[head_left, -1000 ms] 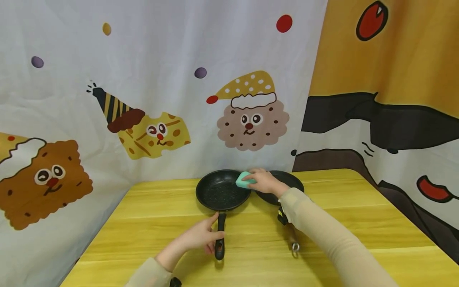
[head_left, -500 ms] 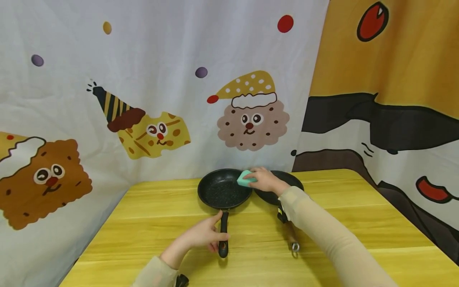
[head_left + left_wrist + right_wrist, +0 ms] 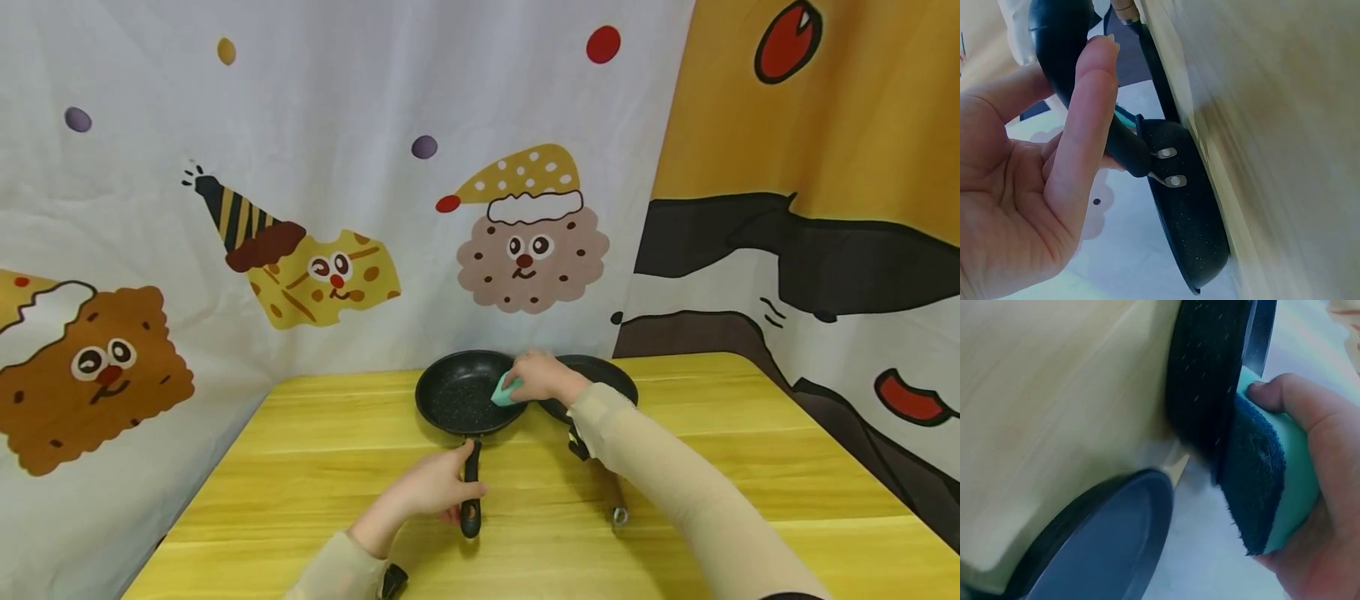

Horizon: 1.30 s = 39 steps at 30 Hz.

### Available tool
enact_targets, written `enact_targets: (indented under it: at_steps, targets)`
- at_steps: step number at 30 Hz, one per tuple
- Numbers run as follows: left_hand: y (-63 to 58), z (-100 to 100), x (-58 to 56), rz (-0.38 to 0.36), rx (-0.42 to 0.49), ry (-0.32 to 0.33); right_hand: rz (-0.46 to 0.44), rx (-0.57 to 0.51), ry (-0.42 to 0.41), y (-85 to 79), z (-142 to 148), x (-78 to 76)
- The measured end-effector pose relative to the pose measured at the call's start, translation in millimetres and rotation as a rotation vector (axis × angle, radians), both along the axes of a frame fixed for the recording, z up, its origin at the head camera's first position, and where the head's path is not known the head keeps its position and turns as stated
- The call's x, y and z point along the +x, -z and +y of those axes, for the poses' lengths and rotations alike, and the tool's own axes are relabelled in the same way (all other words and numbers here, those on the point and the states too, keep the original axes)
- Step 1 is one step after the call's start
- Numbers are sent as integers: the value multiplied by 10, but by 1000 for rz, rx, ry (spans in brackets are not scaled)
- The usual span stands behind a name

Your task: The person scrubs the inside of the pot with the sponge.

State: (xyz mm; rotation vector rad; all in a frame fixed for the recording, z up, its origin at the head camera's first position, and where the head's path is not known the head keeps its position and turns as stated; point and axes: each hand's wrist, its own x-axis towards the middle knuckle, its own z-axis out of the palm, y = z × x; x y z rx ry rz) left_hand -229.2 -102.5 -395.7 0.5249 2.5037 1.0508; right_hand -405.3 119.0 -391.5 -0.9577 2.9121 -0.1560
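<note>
My left hand (image 3: 431, 485) grips the black handle (image 3: 471, 518) of a speckled black frying pan (image 3: 453, 398). In the left wrist view, fingers and thumb lie on either side of that handle, and two rivets (image 3: 1175, 180) fix its bracket to the pan wall. A mint-green sponge (image 3: 1294, 465) with a dark scouring side is pinched in my right hand (image 3: 542, 375). Its scouring side lies against the pan's right rim in the right wrist view. From the head, the sponge overlaps the inner right wall of the pan. Part of the sponge is hidden under the fingers.
A second dark pan (image 3: 611, 379) with a brown handle (image 3: 612, 492) ending in a metal ring stands just right, partly behind my right forearm. Both pans are on a yellow wood-grain table (image 3: 330, 442). A printed curtain (image 3: 337, 167) hangs close behind the table's back edge.
The frying pan and my left hand have shifted slightly right. My right hand has tipped the sponge steeper and brought it slightly lower at the pan's right rim.
</note>
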Motion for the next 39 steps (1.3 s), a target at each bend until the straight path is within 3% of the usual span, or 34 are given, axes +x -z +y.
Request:
enact_targets:
  at_steps: [9, 16, 32, 39]
  targets:
    - [-23, -35, -36, -92, 83, 56, -108, 108, 44, -23, -169, 3]
    - [-46, -37, -57, -98, 89, 48, -168, 90, 5, -107, -227, -9]
    - [-18, -66, -64, -105, 89, 61, -459, 116, 112, -133, -488, 24]
    - [-16, -69, -47, -123, 91, 70, -582, 86, 110, -150, -521, 60]
